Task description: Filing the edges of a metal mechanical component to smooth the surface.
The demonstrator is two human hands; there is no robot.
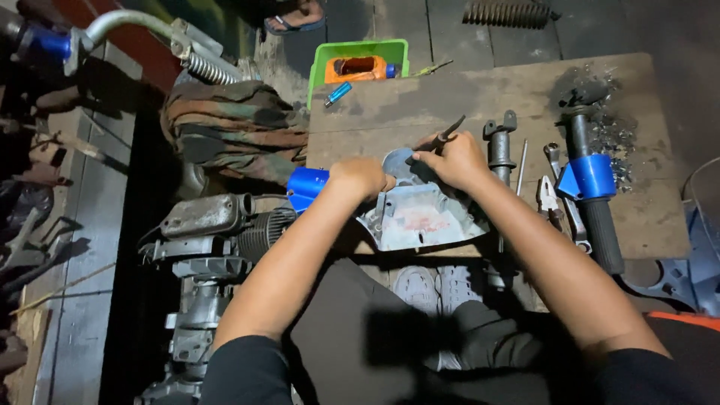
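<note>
Dim workshop floor, low wooden bench (450, 97) scuffed and oil-stained. Left hand (362, 178) clamped on the edge of a grey cast-metal engine cover (420, 217), pinning it flat at the bench's near edge. Right hand (457, 159) gripping a thin dark pointed tool (448, 135), tip down on the cover's round boss. Looks like scraping or picking at the cover; needs steady pressure, cover kept from sliding. Beside it: blue cylinder (306, 184), spanners (559, 187), blue-collared black handle (592, 187), metal shavings. Green bin (322, 60) behind.
</note>
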